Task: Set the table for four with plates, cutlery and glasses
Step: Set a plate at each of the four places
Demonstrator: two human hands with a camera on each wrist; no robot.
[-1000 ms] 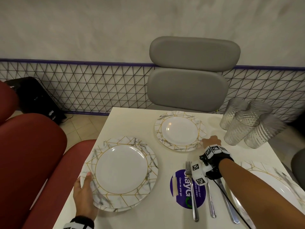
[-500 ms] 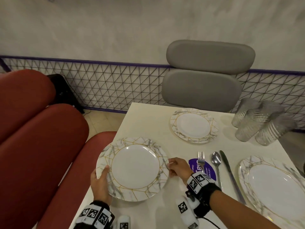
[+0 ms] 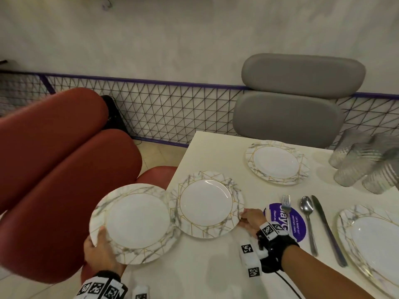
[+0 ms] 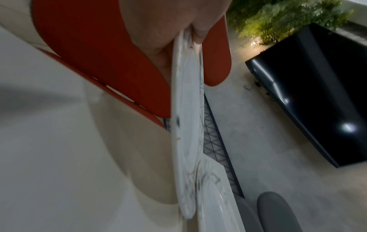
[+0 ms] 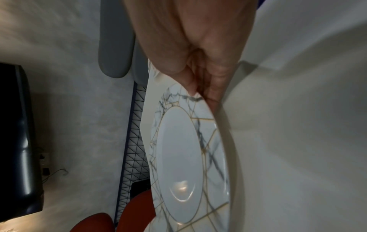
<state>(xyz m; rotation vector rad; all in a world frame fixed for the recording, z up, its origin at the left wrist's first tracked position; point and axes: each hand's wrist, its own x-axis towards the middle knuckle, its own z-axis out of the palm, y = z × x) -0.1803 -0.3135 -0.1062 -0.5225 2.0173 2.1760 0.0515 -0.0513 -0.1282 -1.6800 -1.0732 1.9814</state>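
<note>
Desk (image 3: 216,266), 3 o'clock half of view. Lifted plate (image 3: 138,221) overhangs its 9 o'clock edge, level, gripped by left hand (image 3: 101,253) at 7 o'clock. Second plate (image 3: 206,205) lies flat; right hand (image 3: 251,219) pinches its 4 o'clock rim.

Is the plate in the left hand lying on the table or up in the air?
In the air. The left hand holds the plate lifted, mostly past the table edge, overlapping the other plate.
</note>
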